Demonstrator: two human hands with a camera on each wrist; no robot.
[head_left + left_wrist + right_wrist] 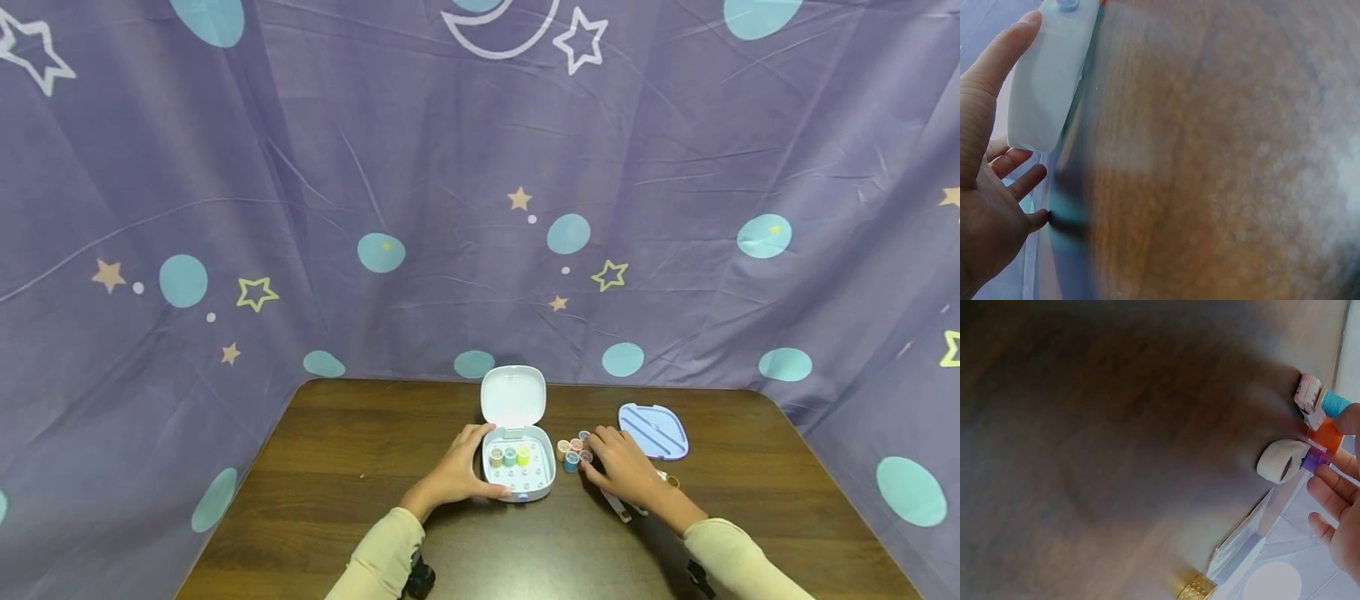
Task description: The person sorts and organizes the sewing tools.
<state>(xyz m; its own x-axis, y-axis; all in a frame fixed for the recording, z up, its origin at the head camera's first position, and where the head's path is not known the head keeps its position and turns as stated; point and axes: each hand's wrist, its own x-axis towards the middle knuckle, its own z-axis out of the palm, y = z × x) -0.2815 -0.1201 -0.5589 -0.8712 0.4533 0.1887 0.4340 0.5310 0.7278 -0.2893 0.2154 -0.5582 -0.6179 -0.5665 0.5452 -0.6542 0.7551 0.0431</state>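
Observation:
A white sewing box [528,487] stands with its lid [513,396] raised, with three thread spools [510,457] on the pegs inside. My left hand [457,471] holds the box's left side, thumb at the front and fingers toward the hinge; the left wrist view shows the thumb against the white wall [1047,81]. Right of the box, several loose thread spools [572,461] stand close together. My right hand [622,462] reaches over them, thumb and fingers apart around the nearest ones. An orange spool [1325,436] and a purple spool [1314,459] are by its fingertips.
A light blue tray with slots [652,432] lies behind my right hand. Under that hand are a rolled tape measure [1308,394], a white ring-shaped handle [1277,464], a flat clear packet [1235,540] and a gold thimble [1197,589]. A patterned purple cloth [450,208] hangs behind the table.

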